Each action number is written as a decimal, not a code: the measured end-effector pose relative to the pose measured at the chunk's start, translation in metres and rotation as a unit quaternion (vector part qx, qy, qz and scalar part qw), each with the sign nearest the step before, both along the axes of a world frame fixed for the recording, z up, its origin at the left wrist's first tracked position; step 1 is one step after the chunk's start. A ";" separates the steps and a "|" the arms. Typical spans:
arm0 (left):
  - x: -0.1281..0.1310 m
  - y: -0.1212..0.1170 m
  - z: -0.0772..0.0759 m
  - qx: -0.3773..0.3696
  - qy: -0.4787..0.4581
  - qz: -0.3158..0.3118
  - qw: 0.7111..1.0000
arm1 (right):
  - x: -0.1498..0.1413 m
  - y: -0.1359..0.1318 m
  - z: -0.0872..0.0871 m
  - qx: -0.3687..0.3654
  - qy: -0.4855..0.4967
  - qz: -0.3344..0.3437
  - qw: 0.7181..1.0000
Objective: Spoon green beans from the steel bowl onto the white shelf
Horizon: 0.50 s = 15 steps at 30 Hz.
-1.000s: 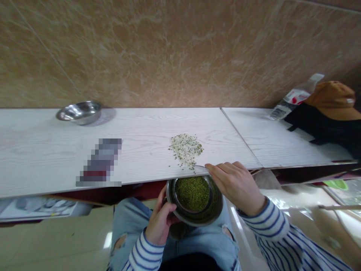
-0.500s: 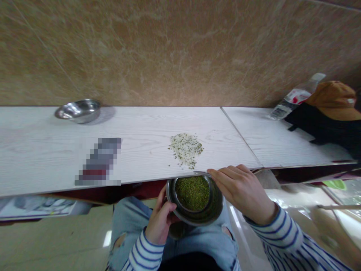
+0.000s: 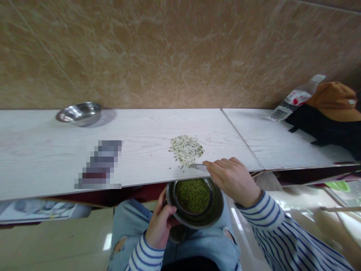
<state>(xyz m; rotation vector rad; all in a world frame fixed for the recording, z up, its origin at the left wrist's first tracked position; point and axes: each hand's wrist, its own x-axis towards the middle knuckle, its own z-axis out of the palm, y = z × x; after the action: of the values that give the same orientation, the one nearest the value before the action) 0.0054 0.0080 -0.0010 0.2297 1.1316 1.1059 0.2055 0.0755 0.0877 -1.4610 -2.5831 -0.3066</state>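
My left hand [image 3: 161,222] grips the left rim of a metal bowl [image 3: 217,210], held over my lap just below the table edge. Green mung beans [image 3: 193,195] lie inside it. My right hand [image 3: 232,180] is closed round a thin metal utensil [image 3: 199,166], perhaps a spoon; its working end is too small to tell. The utensil's tip touches the near edge of a spread pile of white grains and mung beans [image 3: 186,149] on the white table [image 3: 141,150]. The pile looks like rice mixed with beans.
Toward the back left stands a second metal bowl [image 3: 80,113]. A pixelated flat object [image 3: 101,163] lies nearer the front edge. At the right, a plastic bottle [image 3: 295,98] leans against a brown cap [image 3: 334,99] and dark cloth [image 3: 327,130]. A tiled wall [image 3: 180,52] rises behind.
My right hand has moved up and slightly left, bringing the utensil from over the bowl's far rim to the pile's near edge. My left hand and the bowl stay nearly in place.
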 end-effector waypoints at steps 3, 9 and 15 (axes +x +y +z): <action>0.000 0.000 0.002 0.000 0.007 0.004 1.000 | -0.001 0.011 -0.001 0.000 -0.001 -0.003 1.000; -0.001 0.002 0.003 0.006 0.007 -0.002 1.000 | 0.003 0.018 0.001 0.013 0.014 0.003 1.000; 0.000 0.002 0.001 0.005 0.001 -0.010 1.000 | 0.013 0.014 0.000 0.042 0.009 -0.031 0.999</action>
<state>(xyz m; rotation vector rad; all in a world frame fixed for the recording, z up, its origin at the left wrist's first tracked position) 0.0056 0.0098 -0.0001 0.2499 1.1232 1.0933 0.2190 0.0892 0.0875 -1.5085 -2.4820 -0.4026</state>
